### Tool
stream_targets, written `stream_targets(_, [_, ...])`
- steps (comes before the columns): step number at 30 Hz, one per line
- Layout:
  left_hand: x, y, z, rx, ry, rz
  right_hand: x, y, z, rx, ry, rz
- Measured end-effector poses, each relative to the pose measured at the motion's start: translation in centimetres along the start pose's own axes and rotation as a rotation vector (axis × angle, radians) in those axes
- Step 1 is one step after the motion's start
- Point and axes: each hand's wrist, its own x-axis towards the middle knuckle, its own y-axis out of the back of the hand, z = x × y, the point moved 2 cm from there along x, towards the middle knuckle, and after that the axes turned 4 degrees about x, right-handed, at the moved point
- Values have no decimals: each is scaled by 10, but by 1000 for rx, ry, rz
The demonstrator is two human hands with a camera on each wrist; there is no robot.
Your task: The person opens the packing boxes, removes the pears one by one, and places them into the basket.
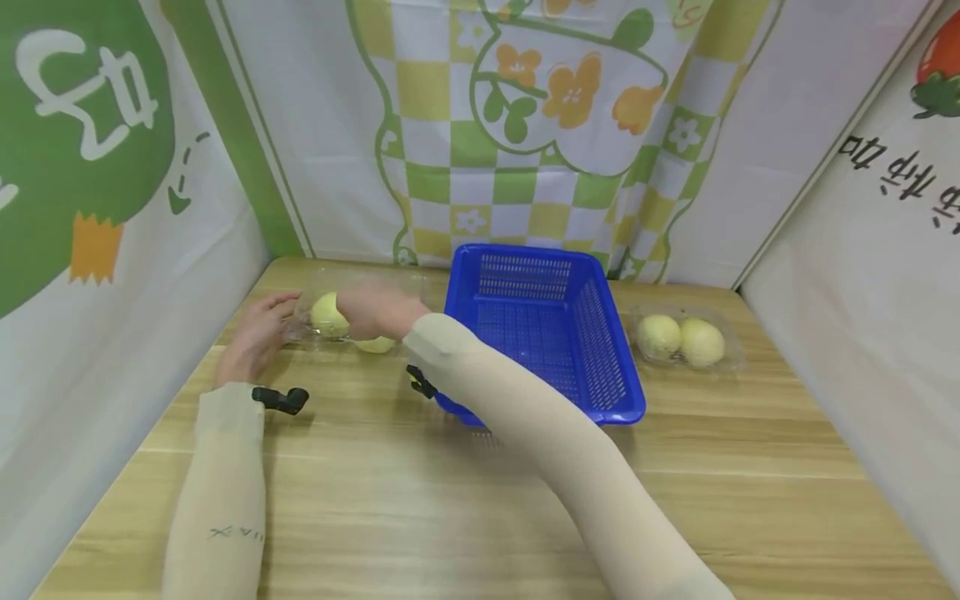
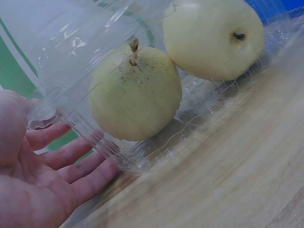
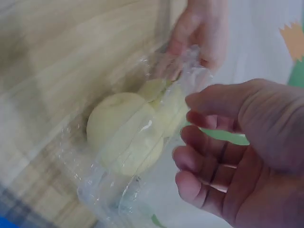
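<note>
A clear plastic fruit box [image 2: 126, 159] holding two pale yellow pears lies at the left back of the table. One pear [image 2: 135, 97] has its stem upward; the other pear [image 2: 213, 38] shows a dark pit. My left hand [image 1: 258, 333] is at the box's left end, its extended fingers touching the plastic wall. Over the box in the head view, my right hand [image 1: 378, 308] is blurred and covers part of the pears. In the right wrist view its fingers bend loosely beside the plastic, with nothing visible between them. Whether the lid is fastened, I cannot tell.
A blue plastic basket [image 1: 633, 408] stands at the middle back, partly behind my right forearm. To its right, another clear box [image 1: 735, 346] holds two pale yellow pears. Printed cloth walls [image 1: 427, 92] bound the wooden table [image 1: 360, 500] at the back and sides.
</note>
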Motion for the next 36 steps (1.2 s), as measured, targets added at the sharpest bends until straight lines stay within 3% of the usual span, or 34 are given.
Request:
stream_targets(7, [1,1,-4,-115,15,-1,0,-6,-17,-201,-27,-52])
stream_targets(15, [0,4,-8,-199,-3,-34,0,-11,-21,-342,-6,-56])
stream_targets(19, [-1,7,-9,-223,-29,-85,0,-12,-20,-354,-19,-56])
stream_targets(24, [-2,10,-8,-208,-36,-136,1,-14,-22,-414,-38,-70])
stream_targets(29, [-3,11,-6,-71,24,-147,6,-18,-27,-468,-60,-104])
stream_targets(32, [-4,12,-5,-15,57,-157,6,-20,-30,-464,-46,-83])
stream_targets(36, [-6,13,-6,-30,48,-164,4,-23,-36,-509,-29,-88])
